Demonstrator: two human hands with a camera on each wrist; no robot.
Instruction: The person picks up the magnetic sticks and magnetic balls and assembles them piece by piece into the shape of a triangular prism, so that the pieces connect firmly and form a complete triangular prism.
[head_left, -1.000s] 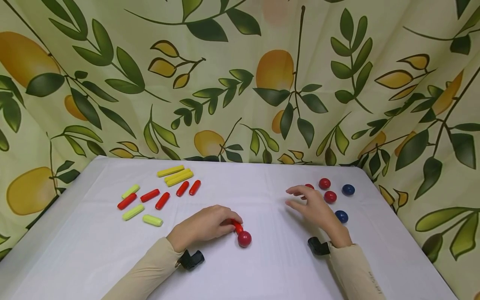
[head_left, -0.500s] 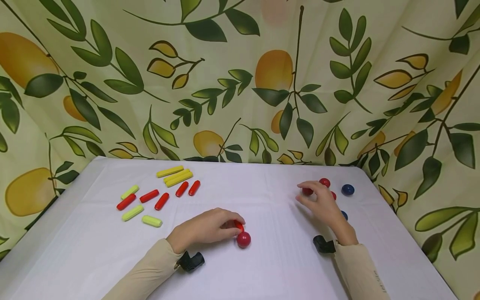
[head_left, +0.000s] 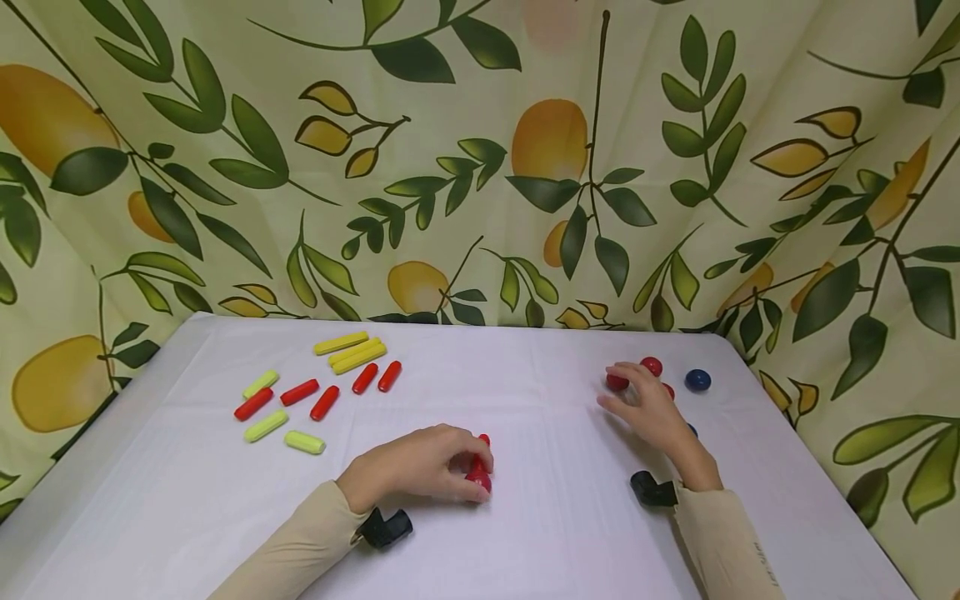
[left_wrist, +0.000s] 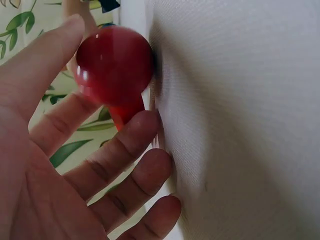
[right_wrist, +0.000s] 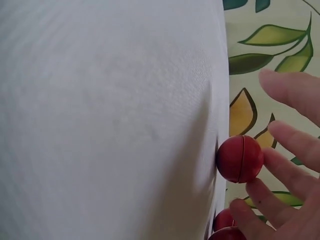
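Observation:
My left hand point(head_left: 471, 472) lies on the white table point(head_left: 525, 542) near the front middle. It grips a red ball point(head_left: 477, 479) joined to a short red rod point(head_left: 482, 443). In the left wrist view the thumb lies against the ball point(left_wrist: 115, 62), and the fingers point(left_wrist: 120, 150) curl under the rod point(left_wrist: 125, 112). My right hand point(head_left: 618, 393) reaches to the far right. Its straight fingertips point(right_wrist: 280, 162) touch a loose red ball point(head_left: 617, 382) that rests on the cloth point(right_wrist: 100, 125). The same ball point(right_wrist: 240, 158) shows a seam around its middle.
More red balls point(head_left: 651, 365) and a blue ball point(head_left: 697, 380) lie beside the right hand; another blue one is mostly hidden behind it. At the far left are yellow rods point(head_left: 341, 342), red rods point(head_left: 300, 392) and light green rods point(head_left: 303, 442). A leaf-print curtain point(head_left: 480, 167) surrounds the table.
The left hand has closed over the ball and tipped the rod upward. The right hand moved farther back and right until its fingertips reached a red ball.

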